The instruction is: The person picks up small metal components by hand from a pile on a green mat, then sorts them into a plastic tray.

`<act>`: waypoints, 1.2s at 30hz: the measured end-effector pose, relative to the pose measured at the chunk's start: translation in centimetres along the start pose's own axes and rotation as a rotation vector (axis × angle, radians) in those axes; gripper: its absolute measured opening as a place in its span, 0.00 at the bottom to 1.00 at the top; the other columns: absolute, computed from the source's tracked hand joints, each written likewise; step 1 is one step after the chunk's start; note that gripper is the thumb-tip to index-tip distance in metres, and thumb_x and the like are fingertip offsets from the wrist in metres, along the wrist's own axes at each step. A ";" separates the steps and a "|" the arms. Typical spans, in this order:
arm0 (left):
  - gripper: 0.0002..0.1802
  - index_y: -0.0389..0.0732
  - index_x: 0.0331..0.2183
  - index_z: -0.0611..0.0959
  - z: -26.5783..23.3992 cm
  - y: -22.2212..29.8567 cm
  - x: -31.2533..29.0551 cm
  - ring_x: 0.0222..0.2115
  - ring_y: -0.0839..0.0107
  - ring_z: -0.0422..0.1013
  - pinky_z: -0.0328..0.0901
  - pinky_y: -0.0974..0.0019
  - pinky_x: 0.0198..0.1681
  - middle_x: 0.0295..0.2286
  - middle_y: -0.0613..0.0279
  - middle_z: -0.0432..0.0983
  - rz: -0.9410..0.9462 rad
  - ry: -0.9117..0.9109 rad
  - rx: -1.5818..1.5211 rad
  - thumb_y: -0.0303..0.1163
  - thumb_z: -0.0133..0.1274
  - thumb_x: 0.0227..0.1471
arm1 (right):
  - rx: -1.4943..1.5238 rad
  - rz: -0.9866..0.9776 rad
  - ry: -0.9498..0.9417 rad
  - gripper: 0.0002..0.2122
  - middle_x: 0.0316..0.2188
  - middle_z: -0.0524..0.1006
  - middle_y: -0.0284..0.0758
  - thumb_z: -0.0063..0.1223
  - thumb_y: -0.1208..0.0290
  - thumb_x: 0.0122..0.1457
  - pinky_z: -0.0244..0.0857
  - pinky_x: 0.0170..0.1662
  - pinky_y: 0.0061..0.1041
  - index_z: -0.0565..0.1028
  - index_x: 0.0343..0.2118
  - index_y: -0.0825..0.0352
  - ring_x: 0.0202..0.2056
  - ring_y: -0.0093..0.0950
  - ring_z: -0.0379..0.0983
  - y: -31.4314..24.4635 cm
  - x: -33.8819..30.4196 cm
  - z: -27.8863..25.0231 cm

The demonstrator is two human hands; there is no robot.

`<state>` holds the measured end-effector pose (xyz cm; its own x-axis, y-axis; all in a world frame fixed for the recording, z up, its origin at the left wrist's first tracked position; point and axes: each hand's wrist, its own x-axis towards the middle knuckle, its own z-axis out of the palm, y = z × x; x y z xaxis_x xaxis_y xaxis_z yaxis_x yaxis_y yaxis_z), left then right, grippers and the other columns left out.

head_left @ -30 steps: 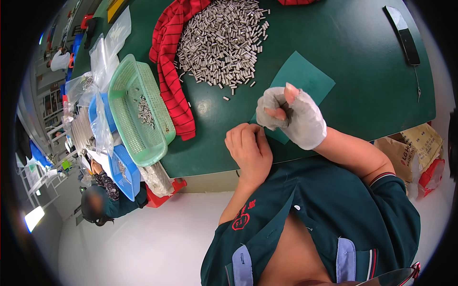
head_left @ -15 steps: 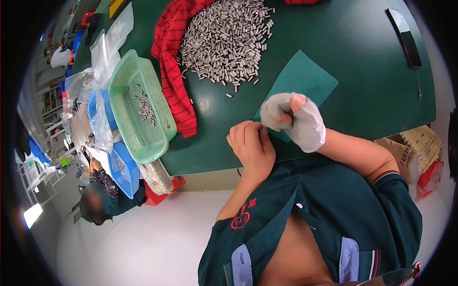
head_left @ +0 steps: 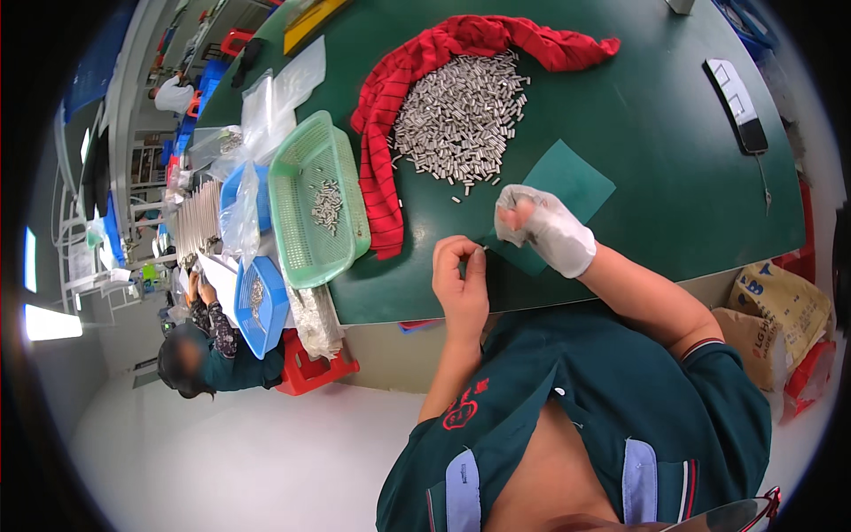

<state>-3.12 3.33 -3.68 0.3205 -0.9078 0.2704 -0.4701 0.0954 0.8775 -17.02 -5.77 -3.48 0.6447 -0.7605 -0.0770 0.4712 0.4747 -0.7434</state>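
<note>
My bare left hand [head_left: 461, 288] is over the table's near edge, thumb and forefinger pinched together at something too small to make out. Just to its right, my right hand [head_left: 545, 232] wears a pale glove with the thumb and some fingertips bare. Its fingers are curled in, and whatever they hold is hidden. Under and beyond the right hand lies a green sheet [head_left: 572, 182]. Farther off is a heap of small silver metal pins [head_left: 461, 120], with a red checked cloth [head_left: 381, 177] curved round its left and far sides.
Left of the cloth stands a green plastic basket [head_left: 288, 208] with some pins [head_left: 326, 208] inside. Blue bins [head_left: 270, 324] and clear plastic bags [head_left: 266, 115] are beyond it. A phone [head_left: 740, 106] lies at the right. Another person [head_left: 235, 355] works at the far left.
The view has shifted, so the table things sit farther right and lower. My left thumb now shows against the forefinger, and my right hand has turned, its thumb lower.
</note>
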 end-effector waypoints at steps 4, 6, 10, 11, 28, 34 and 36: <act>0.03 0.36 0.31 0.72 -1.6 0.1 0.4 0.33 0.77 0.60 0.58 0.77 0.38 0.35 0.63 0.63 -0.004 -0.015 -0.230 0.22 0.50 0.53 | -0.272 0.171 -0.042 0.06 0.25 0.69 0.25 0.53 0.71 0.54 0.59 0.32 0.15 0.72 0.31 0.69 0.27 0.13 0.63 -1.6 -0.5 1.2; 0.03 0.36 0.31 0.73 -1.7 0.6 0.9 0.33 0.76 0.60 0.58 0.76 0.38 0.35 0.63 0.63 0.020 -0.026 -0.252 0.22 0.50 0.53 | -0.307 0.167 -0.070 0.07 0.25 0.72 0.27 0.52 0.71 0.54 0.61 0.33 0.17 0.74 0.31 0.70 0.29 0.15 0.65 -1.2 -0.8 1.2; 0.04 0.35 0.29 0.74 -1.6 0.8 0.9 0.32 0.71 0.63 0.59 0.73 0.37 0.31 0.59 0.67 0.034 0.002 -0.265 0.20 0.53 0.49 | -0.384 0.186 -0.118 0.07 0.24 0.73 0.28 0.53 0.71 0.54 0.61 0.33 0.18 0.74 0.30 0.70 0.29 0.16 0.65 -1.3 -0.9 1.7; 0.05 0.35 0.29 0.74 -1.6 0.7 0.9 0.32 0.71 0.64 0.59 0.73 0.38 0.31 0.59 0.67 0.030 -0.009 -0.268 0.20 0.54 0.48 | -0.383 0.186 -0.116 0.07 0.24 0.73 0.28 0.53 0.71 0.54 0.61 0.33 0.18 0.74 0.30 0.70 0.29 0.16 0.65 -1.3 -0.9 1.7; 0.05 0.36 0.29 0.74 -2.7 1.4 1.9 0.32 0.68 0.65 0.61 0.71 0.38 0.30 0.59 0.68 0.158 -0.004 -0.023 0.20 0.54 0.47 | -0.369 0.209 -0.145 0.06 0.26 0.73 0.30 0.50 0.72 0.53 0.60 0.32 0.17 0.73 0.30 0.70 0.29 0.16 0.66 -0.8 -0.4 1.4; 0.04 0.36 0.28 0.75 -9.7 0.4 6.2 0.31 0.60 0.66 0.62 0.63 0.36 0.28 0.57 0.70 0.202 0.494 0.505 0.19 0.52 0.47 | -0.393 0.193 -0.045 0.05 0.24 0.73 0.28 0.50 0.72 0.54 0.59 0.30 0.16 0.73 0.29 0.69 0.26 0.15 0.64 -1.3 -1.0 1.4; 0.03 0.36 0.29 0.75 -11.7 -0.1 7.5 0.32 0.60 0.67 0.63 0.62 0.35 0.28 0.57 0.71 0.140 0.557 0.584 0.19 0.51 0.48 | -0.383 0.196 -0.048 0.05 0.24 0.73 0.28 0.50 0.72 0.53 0.59 0.30 0.16 0.73 0.29 0.69 0.26 0.15 0.63 -1.2 -1.0 1.7</act>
<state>8.94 1.27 2.86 0.5167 -0.5524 0.6541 -0.8391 -0.1752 0.5150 -17.18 -4.85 -1.35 0.7313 -0.6465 -0.2171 0.0855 0.4028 -0.9113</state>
